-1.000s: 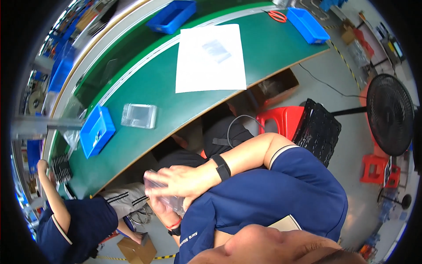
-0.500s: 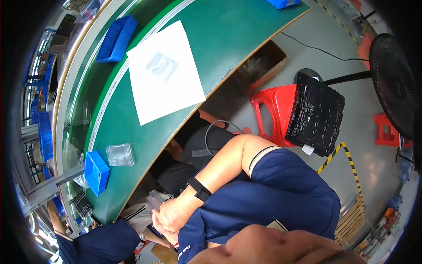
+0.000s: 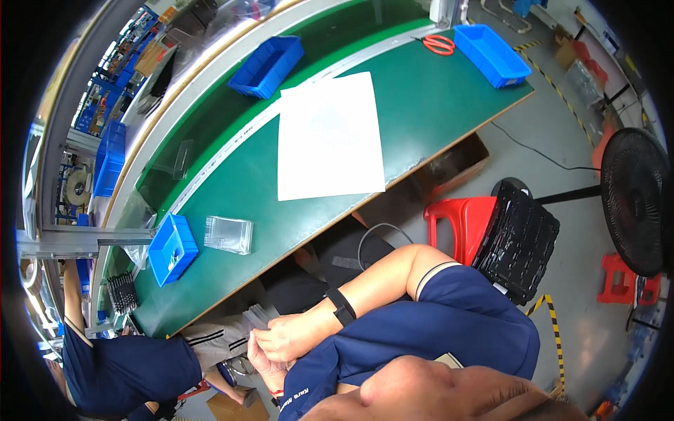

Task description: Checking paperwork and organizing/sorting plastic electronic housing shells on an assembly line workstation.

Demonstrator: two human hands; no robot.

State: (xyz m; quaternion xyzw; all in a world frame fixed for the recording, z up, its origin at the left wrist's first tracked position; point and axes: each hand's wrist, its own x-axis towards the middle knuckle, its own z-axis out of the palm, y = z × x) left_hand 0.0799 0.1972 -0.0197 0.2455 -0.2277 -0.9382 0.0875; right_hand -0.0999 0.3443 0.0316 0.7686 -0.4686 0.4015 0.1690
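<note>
My right hand [image 3: 286,338], a black band on its wrist, is closed and drawn in against my left hand [image 3: 261,359], low in front of my body. A red cord circles the left wrist. Several thin clear plastic pieces [image 3: 255,317] stick out from between the closed fingers, beyond the bench's front edge. Their lower ends are hidden by the hands. Nearest on the green bench [image 3: 210,281] lies a stack of similar clear plastic pieces [image 3: 229,235]. Beside that stack stands a blue bin [image 3: 173,250] with small items inside.
A white sheet [image 3: 331,140] lies mid-bench. Farther along are another blue bin [image 3: 267,68], red-handled scissors [image 3: 439,45] and a third blue bin [image 3: 491,56]. A red stool [image 3: 460,224] bearing black trays [image 3: 519,242] and a fan [image 3: 635,200] stand right. A co-worker [image 3: 133,372] is at left.
The view has swung, so the bench and its bins sit farther right and lower, and the scissors have come into sight. Grey shapes on the white sheet no longer show. Both hands stay together.
</note>
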